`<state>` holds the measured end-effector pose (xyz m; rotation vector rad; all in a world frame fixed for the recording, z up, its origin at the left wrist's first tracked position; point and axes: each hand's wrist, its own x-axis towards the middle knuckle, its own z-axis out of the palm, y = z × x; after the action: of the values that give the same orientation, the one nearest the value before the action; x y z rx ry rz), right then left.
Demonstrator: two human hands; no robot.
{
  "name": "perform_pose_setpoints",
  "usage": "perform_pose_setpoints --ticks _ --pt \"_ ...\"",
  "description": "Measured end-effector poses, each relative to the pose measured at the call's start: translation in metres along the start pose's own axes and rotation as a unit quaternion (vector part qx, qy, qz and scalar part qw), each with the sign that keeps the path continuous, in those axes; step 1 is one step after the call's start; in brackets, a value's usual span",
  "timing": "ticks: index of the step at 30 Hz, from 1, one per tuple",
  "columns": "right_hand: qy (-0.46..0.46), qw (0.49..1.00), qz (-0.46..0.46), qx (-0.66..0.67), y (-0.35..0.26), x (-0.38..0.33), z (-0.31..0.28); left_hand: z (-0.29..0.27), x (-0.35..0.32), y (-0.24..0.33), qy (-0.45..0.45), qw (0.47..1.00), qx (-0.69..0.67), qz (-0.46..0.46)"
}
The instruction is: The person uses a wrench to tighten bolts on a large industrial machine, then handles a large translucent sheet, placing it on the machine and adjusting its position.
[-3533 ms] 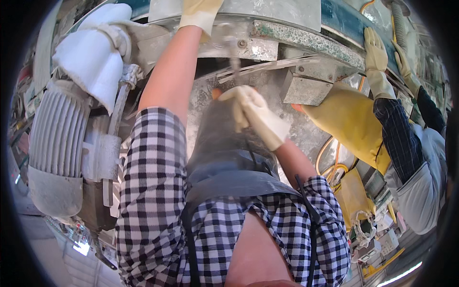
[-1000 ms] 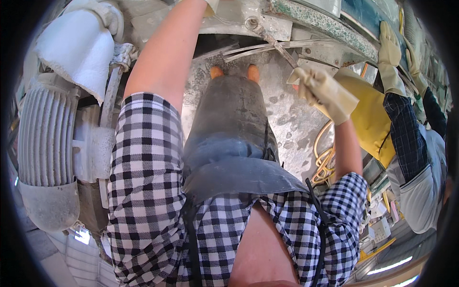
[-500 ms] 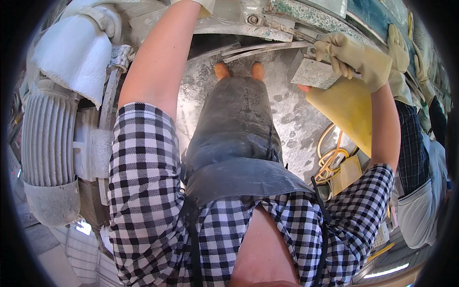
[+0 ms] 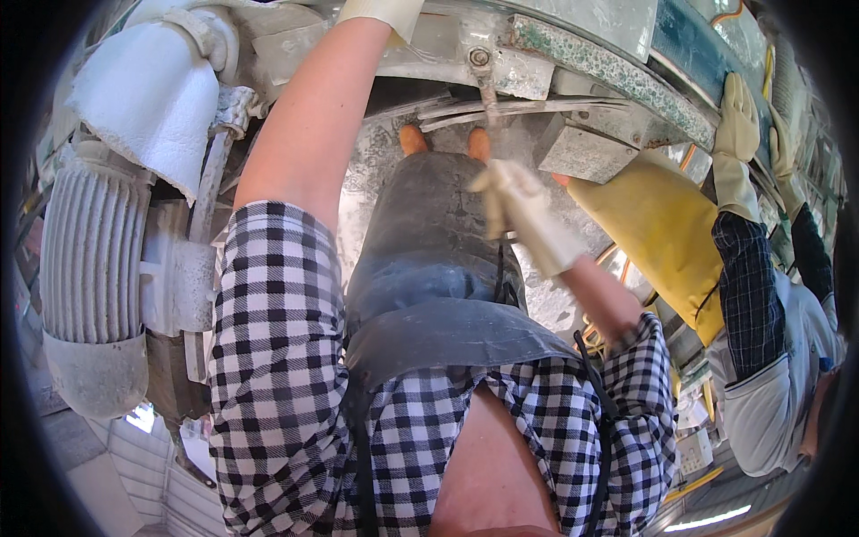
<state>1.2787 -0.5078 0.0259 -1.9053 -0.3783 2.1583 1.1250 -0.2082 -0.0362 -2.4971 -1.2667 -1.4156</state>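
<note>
My right hand (image 4: 516, 201), in a cream rubber glove and blurred by motion, is closed around the lower end of a rusty metal lever (image 4: 489, 98). The lever's upper end meets a round bolt head (image 4: 480, 58) on the machine's pale frame, and it now points down toward me over my dark apron (image 4: 438, 206). Stretched up past the top edge, my left arm shows only the cuff of its cream glove, my left hand (image 4: 386, 12); its fingers are out of the picture.
A ribbed grey motor (image 4: 94, 251) and a white-crusted cover (image 4: 148, 103) stand close on my left. To the right is a co-worker in a yellow apron (image 4: 653, 228), one gloved hand (image 4: 737, 116) on the machine's edge. A metal block (image 4: 586, 152) juts out below the frame.
My right hand has swung the lever from pointing right to pointing down toward me. The co-worker's yellow apron and arms have shifted slightly. My left arm has stayed nearly in place.
</note>
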Motion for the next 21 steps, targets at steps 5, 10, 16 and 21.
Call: perform_pose_setpoints --ticks 5,10,16,21 --pt "-0.066 0.915 -0.179 0.355 0.026 0.03 0.105 0.003 0.0 -0.004 0.009 0.999 -0.03 0.011" --pt "0.029 0.949 -0.201 0.24 0.044 0.049 0.08 0.006 -0.003 -0.007 0.009 0.999 -0.03 0.022" --pt "-0.071 0.921 -0.212 0.319 0.038 0.038 0.086 0.006 -0.004 -0.004 0.004 0.998 -0.053 -0.035" --pt "0.057 0.978 -0.188 0.071 0.021 0.007 0.044 0.003 -0.004 -0.001 -0.01 1.0 -0.01 -0.004"
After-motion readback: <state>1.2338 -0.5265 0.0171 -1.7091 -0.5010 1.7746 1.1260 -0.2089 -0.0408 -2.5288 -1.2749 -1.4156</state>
